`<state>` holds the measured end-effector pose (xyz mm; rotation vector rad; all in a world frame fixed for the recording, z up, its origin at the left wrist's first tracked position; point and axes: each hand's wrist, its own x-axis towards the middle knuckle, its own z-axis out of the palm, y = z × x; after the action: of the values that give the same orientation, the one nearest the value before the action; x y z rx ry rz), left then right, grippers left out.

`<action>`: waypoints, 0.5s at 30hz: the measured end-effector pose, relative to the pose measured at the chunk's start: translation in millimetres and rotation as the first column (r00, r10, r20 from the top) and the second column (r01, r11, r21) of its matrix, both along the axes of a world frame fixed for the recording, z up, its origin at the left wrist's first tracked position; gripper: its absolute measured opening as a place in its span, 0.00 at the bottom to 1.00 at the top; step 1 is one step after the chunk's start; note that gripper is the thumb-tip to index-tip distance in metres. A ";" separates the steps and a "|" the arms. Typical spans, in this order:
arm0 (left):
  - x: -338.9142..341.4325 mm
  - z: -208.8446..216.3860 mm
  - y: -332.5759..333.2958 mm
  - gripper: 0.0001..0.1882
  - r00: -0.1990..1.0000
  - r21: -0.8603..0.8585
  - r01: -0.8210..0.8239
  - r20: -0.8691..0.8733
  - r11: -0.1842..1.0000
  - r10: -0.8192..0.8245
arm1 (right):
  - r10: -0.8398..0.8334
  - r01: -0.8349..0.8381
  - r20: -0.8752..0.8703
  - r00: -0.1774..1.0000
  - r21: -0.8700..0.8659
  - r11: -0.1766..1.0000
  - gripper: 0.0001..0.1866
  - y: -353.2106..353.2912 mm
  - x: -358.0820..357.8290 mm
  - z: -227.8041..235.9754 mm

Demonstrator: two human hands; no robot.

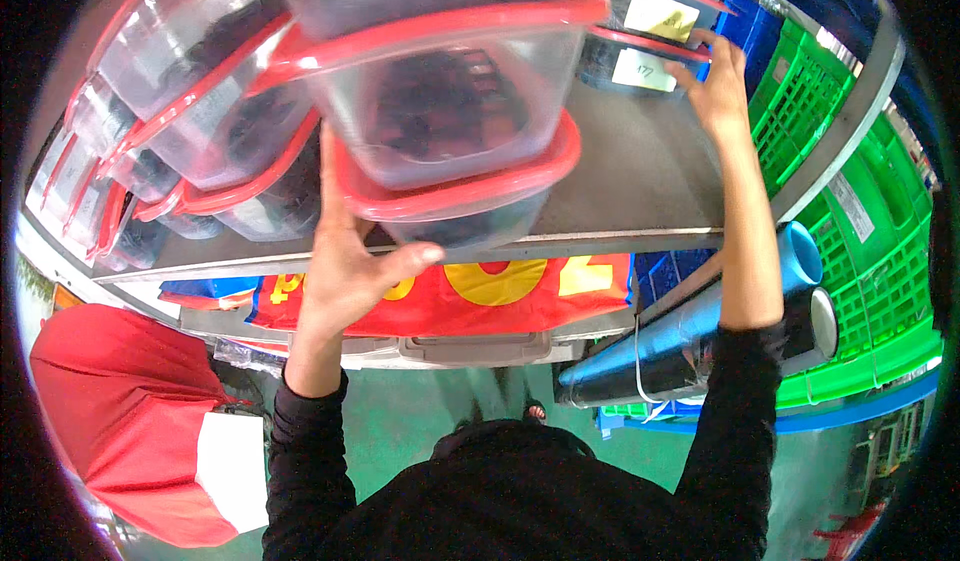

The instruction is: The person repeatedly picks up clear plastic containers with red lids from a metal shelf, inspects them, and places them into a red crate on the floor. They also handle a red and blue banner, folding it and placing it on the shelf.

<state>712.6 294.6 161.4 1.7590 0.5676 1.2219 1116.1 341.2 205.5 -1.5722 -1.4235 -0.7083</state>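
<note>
A stack of clear plastic containers (450, 101) with red lids and dark contents stands at the front of the shelf, slightly blurred. At its lower left is my left hand (345, 276); its fingers stretch up along the side of the lower container (470, 221), and its thumb points right, apart from them. To the right, my right hand (718, 91) reaches over the shelf to the corner of another clear red-lidded container (625, 66) with a white label. Thumb and fingers are spread at that corner, and some fingertips are hidden.
More red-lidded containers (215, 131) are piled at the left. Green crates (850, 251) and blue and black rolls (690, 336) stand at the right. Under the grey shelf (640, 161) lies a red and yellow bag (400, 306). Red cloth (130, 421) is at lower left.
</note>
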 end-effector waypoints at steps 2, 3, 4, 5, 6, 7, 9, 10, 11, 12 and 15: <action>11.0 -4.6 -6.0 0.66 1.000 0.037 -0.008 0.004 0.999 0.008 | 0.532 -0.572 -0.474 0.702 0.071 0.817 0.26 -33.9 -70.4 2.1; 22.4 -5.1 -4.4 0.66 0.999 0.125 0.007 -0.046 0.992 -0.001 | 0.642 -0.697 -0.523 0.561 0.119 0.707 0.26 -56.1 -93.8 1.7; 33.8 -6.8 -2.1 0.67 0.995 0.204 0.024 -0.101 0.979 -0.004 | 0.597 -0.660 -0.511 0.618 0.075 0.747 0.27 -81.6 -115.6 3.6; 45.9 -4.2 -3.7 0.67 0.994 0.225 0.042 -0.109 0.973 -0.018 | 0.577 -0.618 -0.448 0.683 0.067 0.783 0.29 -87.7 -113.2 -1.8; 62.6 -2.8 -2.2 0.67 0.992 0.242 0.083 -0.117 0.967 -0.055 | 0.648 -0.674 -0.489 0.584 0.154 0.723 0.29 -103.8 -118.3 -2.6; 76.4 -2.3 -1.8 0.67 0.988 0.258 0.112 -0.130 0.960 -0.080 | 0.632 -0.648 -0.514 0.580 0.178 0.740 0.29 -110.3 -112.9 -5.7; 101.9 -0.5 4.2 0.67 0.986 0.245 0.162 -0.081 0.956 -0.146 | 0.574 -0.577 -0.531 0.624 0.183 0.796 0.29 -118.7 -98.3 -13.5; 116.1 0.4 7.8 0.67 0.981 0.240 0.192 -0.057 0.952 -0.184 | 0.525 -0.524 -0.521 0.673 0.166 0.835 0.29 -123.1 -88.0 -18.5; 129.8 1.0 10.6 0.67 0.964 0.201 0.262 0.001 0.944 -0.268 | 0.474 -0.469 -0.511 0.717 0.149 0.871 0.29 -128.8 -80.5 -20.2; 140.7 1.9 12.1 0.68 0.968 0.203 0.249 -0.034 0.947 -0.247 | 0.399 -0.378 -0.457 0.795 0.141 0.915 0.29 -136.1 -78.5 -19.6; 176.4 2.9 14.7 0.68 0.969 0.233 0.248 -0.080 0.940 -0.236 | 0.108 -0.071 -0.144 0.984 0.238 0.969 0.27 -154.8 -72.4 -11.5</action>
<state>888.9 309.2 164.3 2.0019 0.2265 1.1109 1043.7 186.4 194.0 -1.3428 -1.2411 -0.6569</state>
